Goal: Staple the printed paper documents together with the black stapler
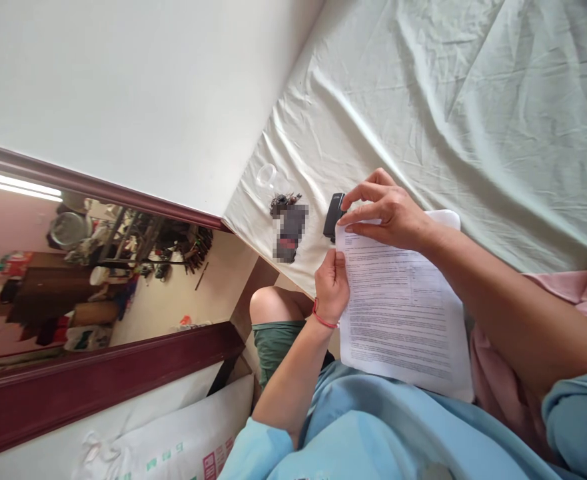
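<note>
Nearest the lens: light-blue shirt (353, 433) of the wearer, with the printed sheets (403, 313) just beyond it, lower edge close to the cloth. Sheets tilt slightly, text side up, lines too small to read; rounded corners noted at the upper right.

Left hand (332, 287), red cord bracelet (324, 316) at the wrist, is on the left edge of the sheets. Its grip is pinching that edge, thumb lying along the margin; other fingers mostly hidden. Right hand (390, 212) reaches across the top of the sheets. Its fingers are bent and gathered at the upper left corner, just beside a black block-like item (334, 215). Cannot tell whether this grip pinches paper, the black item or both.

Black item sits on the wrinkled pale sheet (373, 100), near the corner of the printed sheets. Left of it, also on the pale sheet: a pixelated dark object (293, 230), identity obscured; a dark clump (284, 202) touching or just beside it; a clear plastic cup (268, 177) farther back.

Periphery: bare knee above green shorts (276, 343); pink cloth (498, 380) at right; white sack (173, 433) with green and red print, lower left.
</note>
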The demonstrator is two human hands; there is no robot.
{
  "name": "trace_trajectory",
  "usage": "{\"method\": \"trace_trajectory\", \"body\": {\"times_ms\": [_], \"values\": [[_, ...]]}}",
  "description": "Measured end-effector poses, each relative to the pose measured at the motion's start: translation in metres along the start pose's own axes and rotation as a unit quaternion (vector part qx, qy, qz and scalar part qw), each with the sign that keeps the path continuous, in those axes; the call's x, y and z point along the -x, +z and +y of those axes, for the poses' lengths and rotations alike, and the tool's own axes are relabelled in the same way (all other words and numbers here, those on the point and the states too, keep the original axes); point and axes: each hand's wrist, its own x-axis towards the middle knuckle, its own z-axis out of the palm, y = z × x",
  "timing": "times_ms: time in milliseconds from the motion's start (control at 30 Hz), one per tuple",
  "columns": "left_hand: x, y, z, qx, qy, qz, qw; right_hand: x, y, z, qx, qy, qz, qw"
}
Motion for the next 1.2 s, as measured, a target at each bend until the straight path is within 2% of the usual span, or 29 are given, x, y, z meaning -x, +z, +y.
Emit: {"method": "trace_trajectory", "body": {"times_ms": [667, 1067, 1200], "values": [[0.003, 0.002, 0.000, 0.047, -0.024, -0.025, 0.998, 0.000, 0.008, 0.001, -0.006, -0.014, 0.028, 1.000], [0.003, 0.003, -0.003, 0.045, -0.038, -0.008, 0.998, 0.000, 0.011, -0.004, -0.010, -0.014, 0.022, 1.000], [0.004, 0.001, -0.003, 0.033, -0.027, -0.004, 0.999, 0.000, 0.011, -0.002, -0.019, 0.010, -0.006, 1.000]]}}
